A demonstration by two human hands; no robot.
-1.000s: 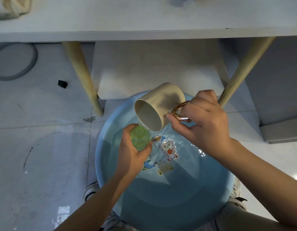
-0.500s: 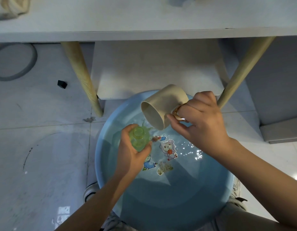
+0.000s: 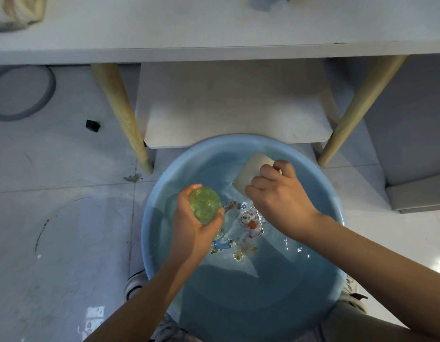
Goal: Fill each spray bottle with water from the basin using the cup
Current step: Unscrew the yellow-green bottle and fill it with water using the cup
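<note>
A round blue basin (image 3: 164,183) of water with cartoon stickers on its bottom sits on the floor below me. My left hand (image 3: 194,230) grips a small green translucent spray bottle (image 3: 204,204), uncapped, with its mouth upward, over the basin's left side. My right hand (image 3: 278,201) holds a beige cup (image 3: 251,171) down at the water in the basin's far right part. The hand hides the cup's handle and most of its body.
A white table (image 3: 214,28) stands just beyond the basin on two slanted wooden legs (image 3: 120,114) (image 3: 357,109), with a white shelf (image 3: 226,104) beneath. A grey hose loop (image 3: 43,97) and a small black block (image 3: 92,125) lie on the tiled floor at left. My shoes flank the basin.
My right hand has swung the cup away from above the bottle and lowered it to the water at the far right of the basin. The bottle has stayed in place.
</note>
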